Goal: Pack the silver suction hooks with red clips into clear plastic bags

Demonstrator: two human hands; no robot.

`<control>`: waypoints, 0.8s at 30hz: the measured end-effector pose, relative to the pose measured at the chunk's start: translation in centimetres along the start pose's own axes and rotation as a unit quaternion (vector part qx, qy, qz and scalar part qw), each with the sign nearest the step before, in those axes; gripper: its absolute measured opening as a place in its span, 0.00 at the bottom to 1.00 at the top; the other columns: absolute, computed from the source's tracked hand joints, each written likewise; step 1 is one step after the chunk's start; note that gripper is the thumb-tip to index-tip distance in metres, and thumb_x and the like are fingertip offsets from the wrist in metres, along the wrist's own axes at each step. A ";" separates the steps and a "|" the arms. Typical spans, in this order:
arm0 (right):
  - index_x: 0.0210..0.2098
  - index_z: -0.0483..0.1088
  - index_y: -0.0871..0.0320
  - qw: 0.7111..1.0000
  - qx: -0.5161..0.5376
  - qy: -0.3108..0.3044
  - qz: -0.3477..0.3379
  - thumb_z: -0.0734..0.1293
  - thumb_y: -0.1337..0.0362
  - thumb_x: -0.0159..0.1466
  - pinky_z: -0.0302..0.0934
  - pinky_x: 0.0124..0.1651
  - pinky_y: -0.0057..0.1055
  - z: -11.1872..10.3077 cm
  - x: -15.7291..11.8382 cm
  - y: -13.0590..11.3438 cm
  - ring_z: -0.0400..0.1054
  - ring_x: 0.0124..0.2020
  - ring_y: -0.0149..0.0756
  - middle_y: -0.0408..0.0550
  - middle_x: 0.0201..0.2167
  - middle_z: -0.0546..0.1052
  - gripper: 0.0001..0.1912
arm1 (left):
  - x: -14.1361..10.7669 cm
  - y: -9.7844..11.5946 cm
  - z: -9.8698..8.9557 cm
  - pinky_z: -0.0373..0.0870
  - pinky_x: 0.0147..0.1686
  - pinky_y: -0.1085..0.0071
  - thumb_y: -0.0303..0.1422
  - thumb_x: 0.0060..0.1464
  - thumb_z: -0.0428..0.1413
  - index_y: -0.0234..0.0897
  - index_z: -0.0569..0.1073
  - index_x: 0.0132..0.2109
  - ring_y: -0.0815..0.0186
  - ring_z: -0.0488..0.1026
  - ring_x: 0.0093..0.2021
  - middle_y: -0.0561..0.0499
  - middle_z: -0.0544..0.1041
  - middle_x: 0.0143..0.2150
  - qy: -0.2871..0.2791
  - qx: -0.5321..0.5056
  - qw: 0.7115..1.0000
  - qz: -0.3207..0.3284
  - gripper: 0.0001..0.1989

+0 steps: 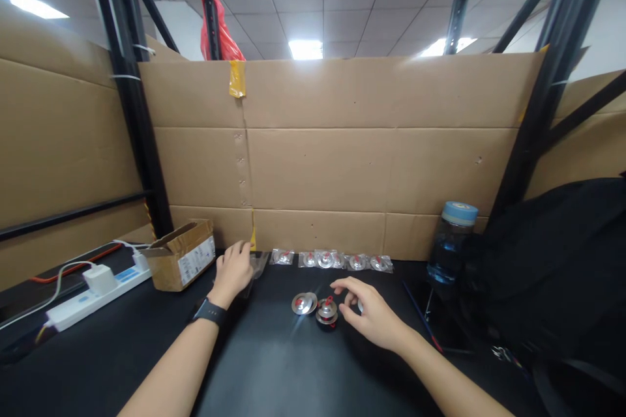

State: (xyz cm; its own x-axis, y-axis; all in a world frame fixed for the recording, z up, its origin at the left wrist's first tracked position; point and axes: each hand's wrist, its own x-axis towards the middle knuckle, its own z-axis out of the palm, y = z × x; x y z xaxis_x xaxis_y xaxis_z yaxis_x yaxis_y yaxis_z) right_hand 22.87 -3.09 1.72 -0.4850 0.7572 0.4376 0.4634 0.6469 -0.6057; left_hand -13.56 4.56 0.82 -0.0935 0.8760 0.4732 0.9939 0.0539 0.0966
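Near the middle of the black table lie a silver metal disc piece with a red part (304, 303) and, just right of it, a small stack of silver discs with red parts (327, 311). My right hand (366, 313) is right beside the stack, its fingers apart and curved, with a small pale thing partly hidden behind them. Farther left, my left hand (235, 270), with a dark watch on the wrist, is over clear plastic bags (258, 266); its fingertips are partly hidden. Behind them is a row of bagged silver-and-red pieces (325, 259).
An open cardboard box (182, 257) and a white power strip (100, 296) stand left. At right are a blue-lidded water bottle (450, 244), a dark flat object (443, 319) and a black bag (557, 273). A cardboard wall (317, 169) closes the back.
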 end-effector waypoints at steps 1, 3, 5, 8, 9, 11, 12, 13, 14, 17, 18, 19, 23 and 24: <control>0.54 0.70 0.52 1.000 0.000 0.000 -0.001 0.64 0.70 0.63 0.66 0.43 0.32 0.0 0.0 0.0 0.72 0.34 0.30 0.47 0.48 0.76 0.20 | 0.0 0.9 -0.1 0.60 0.60 0.53 0.25 0.61 0.45 0.39 0.67 0.64 0.52 0.60 0.67 0.39 0.65 0.68 0.016 -0.021 0.999 0.037 0.25; 0.54 0.70 0.52 1.000 -0.002 0.001 -0.002 0.65 0.71 0.63 0.67 0.42 0.32 0.0 0.0 0.1 0.73 0.34 0.31 0.48 0.48 0.76 0.20 | -0.1 3.1 0.0 0.57 0.62 0.54 0.30 0.66 0.44 0.43 0.68 0.63 0.55 0.61 0.67 0.42 0.66 0.68 0.021 -0.059 0.991 0.118 0.22; 0.54 0.70 0.52 1.000 -0.003 0.003 -0.002 0.65 0.71 0.63 0.67 0.42 0.32 0.1 0.1 0.2 0.73 0.34 0.31 0.48 0.48 0.76 0.20 | -0.3 5.4 0.7 0.55 0.63 0.52 0.37 0.69 0.43 0.47 0.69 0.63 0.53 0.60 0.68 0.45 0.65 0.69 0.008 -0.084 0.981 0.172 0.20; 0.53 0.71 0.52 1.000 -0.001 0.005 -0.001 0.65 0.71 0.62 0.66 0.42 0.32 0.1 0.2 0.3 0.73 0.33 0.31 0.47 0.48 0.76 0.20 | -0.8 7.6 2.4 0.51 0.64 0.46 0.43 0.68 0.46 0.48 0.69 0.65 0.46 0.59 0.68 0.43 0.64 0.70 -0.013 -0.078 0.981 0.175 0.22; 0.53 0.71 0.52 1.000 0.001 0.004 -0.001 0.65 0.71 0.62 0.67 0.42 0.32 0.1 0.2 0.3 0.73 0.33 0.30 0.47 0.48 0.76 0.20 | -1.0 7.8 2.9 0.51 0.63 0.44 0.43 0.67 0.47 0.48 0.69 0.65 0.44 0.61 0.67 0.43 0.65 0.70 -0.027 -0.069 0.984 0.160 0.23; 0.52 0.71 0.52 1.000 -0.003 -0.001 -0.004 0.65 0.71 0.63 0.67 0.41 0.31 0.0 0.2 0.1 0.73 0.33 0.30 0.47 0.48 0.76 0.19 | -1.2 7.8 3.8 0.52 0.62 0.43 0.43 0.66 0.48 0.47 0.70 0.65 0.42 0.65 0.64 0.42 0.65 0.70 -0.051 -0.052 0.989 0.130 0.23; 0.52 0.71 0.53 1.000 -0.007 -0.004 -0.005 0.64 0.71 0.63 0.67 0.41 0.31 0.0 0.2 0.0 0.72 0.33 0.30 0.47 0.47 0.76 0.18 | -1.2 7.6 4.1 0.52 0.61 0.43 0.42 0.66 0.47 0.47 0.69 0.65 0.42 0.66 0.63 0.42 0.65 0.70 -0.055 -0.047 0.990 0.121 0.23; 0.52 0.71 0.53 1.000 -0.011 -0.006 -0.006 0.64 0.71 0.63 0.66 0.41 0.31 0.0 0.1 -0.1 0.72 0.33 0.30 0.47 0.47 0.76 0.18 | -1.3 7.3 4.3 0.52 0.62 0.43 0.42 0.66 0.47 0.46 0.69 0.65 0.42 0.65 0.64 0.41 0.65 0.70 -0.053 -0.043 0.991 0.117 0.23; 0.52 0.72 0.53 1.000 -0.015 -0.009 -0.007 0.64 0.71 0.64 0.66 0.40 0.30 0.0 0.1 -0.3 0.72 0.33 0.30 0.47 0.47 0.76 0.17 | -1.3 7.1 4.4 0.51 0.62 0.43 0.42 0.66 0.47 0.46 0.69 0.65 0.42 0.63 0.66 0.41 0.65 0.70 -0.046 -0.039 0.991 0.116 0.23; 0.51 0.72 0.53 1.000 -0.020 -0.017 -0.007 0.64 0.71 0.63 0.66 0.40 0.30 0.0 0.0 -0.6 0.72 0.32 0.29 0.47 0.47 0.75 0.18 | -1.1 6.8 4.5 0.47 0.63 0.39 0.42 0.66 0.47 0.46 0.67 0.66 0.41 0.55 0.70 0.39 0.64 0.70 -0.036 -0.031 0.993 0.111 0.24; 0.51 0.72 0.52 1.000 -0.021 -0.021 -0.007 0.64 0.71 0.63 0.66 0.40 0.30 0.0 -0.1 -0.7 0.72 0.32 0.29 0.47 0.47 0.75 0.18 | -1.1 6.8 4.4 0.47 0.63 0.39 0.42 0.66 0.47 0.46 0.66 0.67 0.42 0.55 0.70 0.39 0.64 0.69 -0.040 -0.032 0.993 0.110 0.25; 0.51 0.72 0.52 0.999 -0.021 -0.022 -0.008 0.64 0.71 0.63 0.66 0.40 0.30 0.0 -0.1 -0.7 0.72 0.32 0.29 0.47 0.47 0.75 0.18 | -1.0 6.8 4.4 0.48 0.62 0.39 0.42 0.66 0.47 0.45 0.66 0.67 0.42 0.58 0.68 0.38 0.66 0.68 -0.042 -0.034 0.992 0.112 0.25; 0.50 0.73 0.53 0.999 -0.029 -0.020 -0.008 0.65 0.72 0.63 0.66 0.39 0.29 0.0 -0.1 -0.6 0.72 0.31 0.29 0.47 0.46 0.76 0.17 | -0.8 7.0 4.1 0.53 0.59 0.45 0.33 0.67 0.46 0.39 0.70 0.63 0.49 0.71 0.56 0.37 0.74 0.59 -0.047 -0.041 0.987 0.150 0.21; 0.50 0.73 0.53 0.999 -0.030 -0.020 -0.008 0.65 0.72 0.63 0.66 0.39 0.29 0.1 -0.1 -0.5 0.72 0.31 0.30 0.47 0.46 0.76 0.17 | -0.7 7.0 3.9 0.54 0.58 0.48 0.30 0.67 0.45 0.38 0.72 0.60 0.51 0.73 0.54 0.37 0.75 0.57 -0.049 -0.042 0.985 0.159 0.20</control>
State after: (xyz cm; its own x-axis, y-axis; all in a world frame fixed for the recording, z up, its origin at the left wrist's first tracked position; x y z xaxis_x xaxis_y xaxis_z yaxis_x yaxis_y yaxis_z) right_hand 22.62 -3.49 1.98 -0.5215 0.7430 0.4195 0.4987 0.6644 -0.5567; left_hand -6.32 6.19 -2.26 0.2316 0.8847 0.4046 0.9633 -0.2666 0.0315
